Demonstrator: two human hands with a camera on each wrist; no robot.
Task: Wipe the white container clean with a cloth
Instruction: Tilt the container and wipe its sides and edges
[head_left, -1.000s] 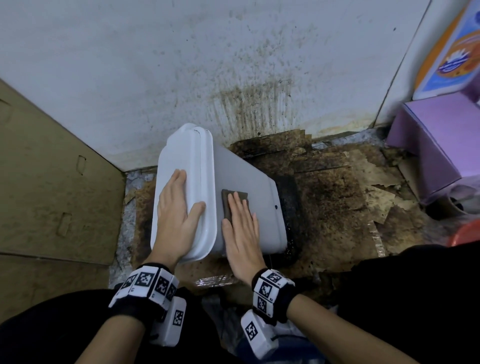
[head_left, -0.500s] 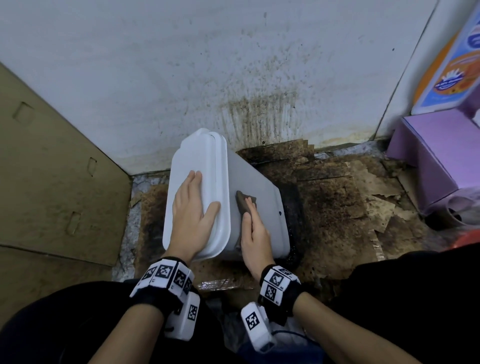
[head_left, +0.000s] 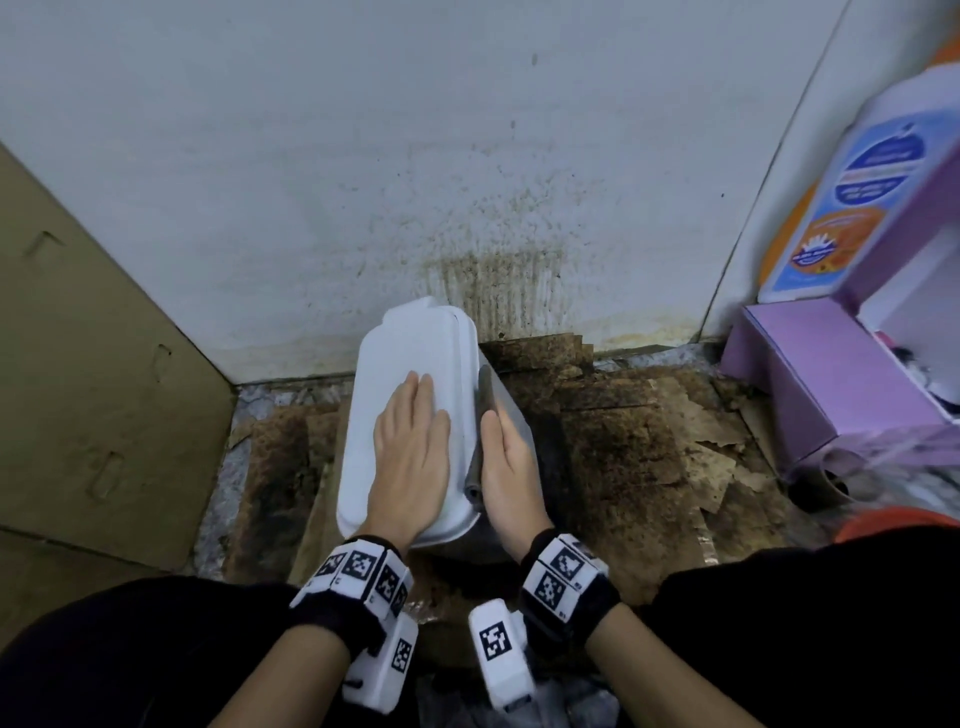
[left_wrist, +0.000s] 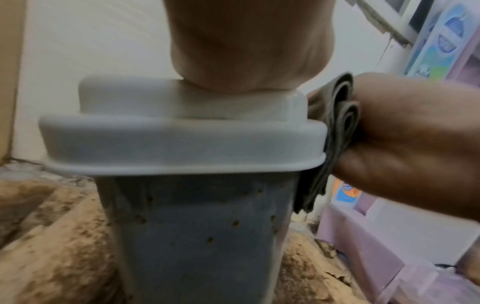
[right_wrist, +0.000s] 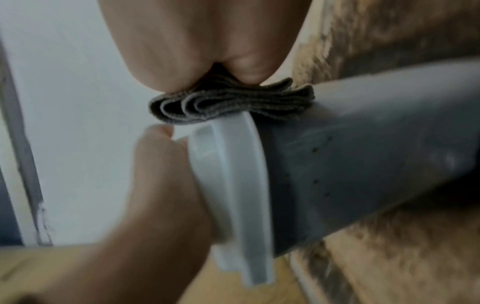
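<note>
The white container (head_left: 415, 353) stands lid-up on the stained floor near the wall. My left hand (head_left: 410, 447) lies flat on its lid, fingers straight. My right hand (head_left: 511, 457) presses a folded grey cloth (head_left: 485, 395) against the container's right wall, just under the lid rim, fingers straight along the side. The left wrist view shows the container (left_wrist: 194, 236) with small brown specks on its near wall and the cloth (left_wrist: 337, 133) squeezed between rim and right hand (left_wrist: 415, 133). In the right wrist view the cloth (right_wrist: 228, 105) sits under my palm on the container (right_wrist: 363, 164).
A dirty white wall (head_left: 467, 182) rises just behind the container. Brown cardboard (head_left: 104, 389) leans at the left. Stained, torn cardboard (head_left: 623, 441) covers the floor. A purple box (head_left: 810, 374) and a detergent bottle (head_left: 841, 197) stand at the right.
The container has been tipped from lying on its side to standing lid-up. My right hand with the cloth has turned from its upper face to its right wall. The left hand stayed on the lid.
</note>
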